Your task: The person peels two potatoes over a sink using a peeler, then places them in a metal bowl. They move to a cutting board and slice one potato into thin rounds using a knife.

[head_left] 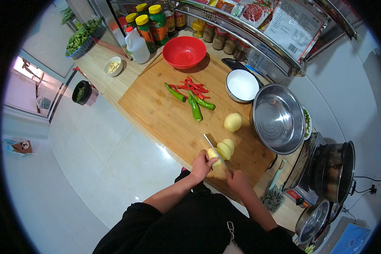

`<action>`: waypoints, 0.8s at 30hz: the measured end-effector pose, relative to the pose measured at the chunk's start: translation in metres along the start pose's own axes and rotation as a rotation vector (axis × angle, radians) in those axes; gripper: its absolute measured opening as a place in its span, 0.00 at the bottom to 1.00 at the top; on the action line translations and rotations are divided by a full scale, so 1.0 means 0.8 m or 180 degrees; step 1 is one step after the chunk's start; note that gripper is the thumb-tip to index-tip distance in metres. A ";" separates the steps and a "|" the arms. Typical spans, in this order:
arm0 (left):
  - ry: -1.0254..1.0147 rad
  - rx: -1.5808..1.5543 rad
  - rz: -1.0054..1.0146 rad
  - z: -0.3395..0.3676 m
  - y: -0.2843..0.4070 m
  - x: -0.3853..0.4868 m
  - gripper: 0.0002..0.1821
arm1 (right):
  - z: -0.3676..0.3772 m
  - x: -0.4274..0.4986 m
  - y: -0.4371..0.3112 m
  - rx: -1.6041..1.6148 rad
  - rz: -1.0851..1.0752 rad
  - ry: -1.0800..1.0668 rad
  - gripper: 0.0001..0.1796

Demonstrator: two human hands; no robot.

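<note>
On a wooden cutting board [152, 95] my left hand [203, 165] grips a peeled potato [213, 156] near the front edge. My right hand [238, 181] holds a kitchen knife [216, 152] by its handle, the blade upright at the potato. Several potato slices [226, 148] lean on each other just beyond the blade. A whole peeled potato [232, 122] lies farther back. Toward the rear of the board are green chili peppers [195, 108] and a pile of red chili peppers [193, 87].
A red bowl [184, 52], a white bowl [243, 85] and a steel basin [278, 119] stand around the board's far and right sides. Garlic cloves fill a small bowl [113, 66] at the left. A large pot [331, 171] sits on a stove at the right.
</note>
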State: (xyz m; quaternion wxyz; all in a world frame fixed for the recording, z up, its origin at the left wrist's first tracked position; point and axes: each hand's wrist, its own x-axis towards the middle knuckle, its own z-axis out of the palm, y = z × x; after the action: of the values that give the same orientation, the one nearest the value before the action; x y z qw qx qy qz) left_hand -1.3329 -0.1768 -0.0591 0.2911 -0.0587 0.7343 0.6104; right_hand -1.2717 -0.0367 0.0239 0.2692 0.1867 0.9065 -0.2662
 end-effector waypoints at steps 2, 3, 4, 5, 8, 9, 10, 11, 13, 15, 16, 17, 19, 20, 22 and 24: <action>0.0014 -0.0023 0.0038 -0.001 -0.003 0.002 0.16 | -0.005 -0.015 0.001 -0.0054 0.0008 0.0006 0.18; 0.0011 -0.0035 0.0061 -0.001 -0.003 0.002 0.16 | -0.008 -0.020 0.002 -0.0065 -0.0033 0.0024 0.18; 0.0011 -0.0029 0.0050 0.000 -0.004 0.001 0.16 | -0.009 -0.023 0.003 -0.0077 -0.0077 0.0041 0.18; 0.0014 -0.0023 0.0038 0.000 -0.004 0.001 0.16 | -0.008 -0.023 0.004 -0.0102 -0.0036 0.0003 0.18; 0.0061 0.0096 0.0028 -0.001 0.003 -0.002 0.16 | -0.007 -0.017 0.000 -0.0143 0.0154 -0.0104 0.17; 0.0082 0.0150 0.0028 -0.002 0.006 -0.004 0.16 | -0.009 -0.008 -0.012 -0.0143 0.0265 -0.0133 0.16; 0.0193 0.0488 0.0338 -0.001 0.004 -0.004 0.15 | -0.009 -0.004 -0.018 -0.0142 0.0374 -0.0162 0.15; 0.0303 0.0826 0.0649 -0.001 0.002 -0.006 0.15 | -0.001 0.003 -0.014 -0.0042 0.0232 -0.0007 0.15; 0.0467 0.1250 0.1571 -0.005 -0.001 -0.002 0.14 | 0.017 0.022 -0.013 0.0176 -0.0090 0.0315 0.14; 0.0520 0.1382 0.2764 -0.006 -0.007 0.004 0.13 | 0.015 0.026 -0.013 0.0064 0.0090 0.0165 0.15; 0.0244 0.1633 0.2887 -0.011 -0.010 0.002 0.12 | 0.013 0.025 -0.015 0.0007 0.0187 0.0084 0.15; 0.0231 0.1646 0.3065 -0.014 -0.012 0.003 0.11 | 0.019 0.028 -0.010 -0.0021 0.0073 0.0155 0.15; 0.0194 0.1653 0.3454 -0.018 -0.014 0.008 0.10 | 0.029 0.035 0.000 -0.0082 -0.0144 0.0331 0.14; 0.0168 0.1691 0.3509 -0.019 -0.014 0.010 0.10 | 0.031 0.037 0.005 -0.0001 -0.0150 0.0311 0.14; 0.0113 0.1773 0.3600 -0.021 -0.016 0.011 0.10 | 0.027 0.035 0.003 0.0167 -0.0163 0.0251 0.15; 0.0196 0.1689 0.3649 -0.021 -0.014 0.011 0.09 | 0.023 0.031 0.006 0.0110 -0.0242 0.0146 0.15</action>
State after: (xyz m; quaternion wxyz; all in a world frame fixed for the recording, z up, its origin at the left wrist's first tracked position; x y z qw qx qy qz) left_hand -1.3408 -0.1928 -0.0720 -0.0988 0.4007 0.7835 0.4645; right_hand -1.2816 -0.0389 -0.0059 0.2347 0.1627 0.9142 -0.2875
